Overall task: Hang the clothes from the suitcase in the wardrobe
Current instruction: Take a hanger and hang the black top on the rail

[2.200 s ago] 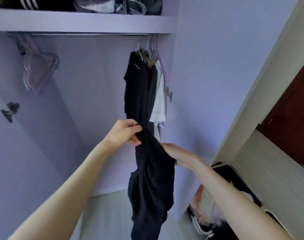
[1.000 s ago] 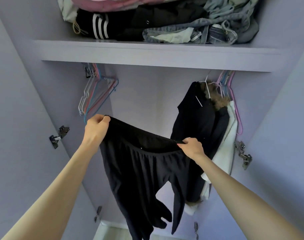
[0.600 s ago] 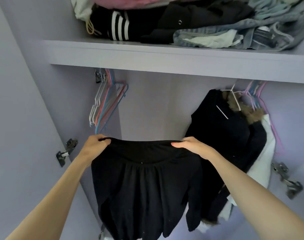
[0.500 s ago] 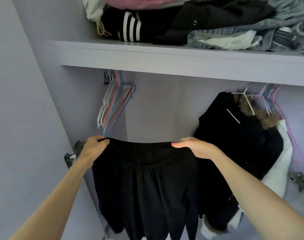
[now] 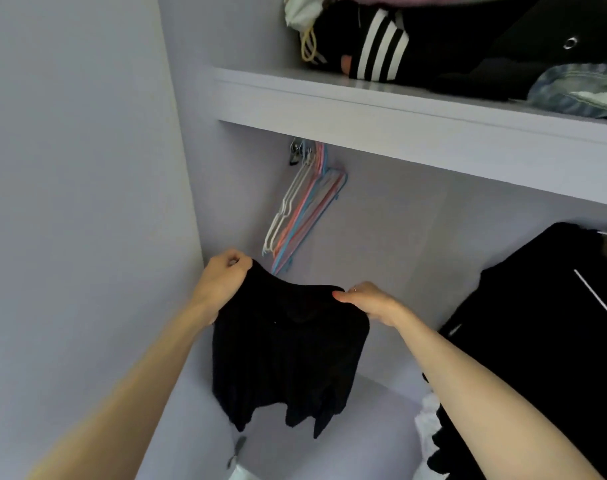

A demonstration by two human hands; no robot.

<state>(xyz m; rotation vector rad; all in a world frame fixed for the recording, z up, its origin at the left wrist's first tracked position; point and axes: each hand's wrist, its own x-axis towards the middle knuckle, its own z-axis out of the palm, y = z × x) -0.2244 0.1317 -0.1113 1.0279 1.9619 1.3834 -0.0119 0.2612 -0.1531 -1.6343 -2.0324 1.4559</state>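
Inside a lilac wardrobe (image 5: pixel 381 216), a person holds a black garment (image 5: pixel 288 351) up by its top edge. The left hand (image 5: pixel 222 284) is curled tightly round one corner of the fabric; the right hand (image 5: pixel 368 301) pinches the other corner between thumb and fingers. Empty coloured hangers (image 5: pixel 302 213) hang just behind, beneath a shelf (image 5: pixel 399 119) piled with folded clothes (image 5: pixel 433 39). Dark hanging clothes (image 5: pixel 544 334) fill the right side.

Open space runs under the shelf (image 5: pixel 399 133) between the bunched empty hangers (image 5: pixel 302 209) at far left and the hung black garment (image 5: pixel 544 323) at right. The shelf edge caps reach from above; the wardrobe side wall (image 5: pixel 191 168) closes the left.
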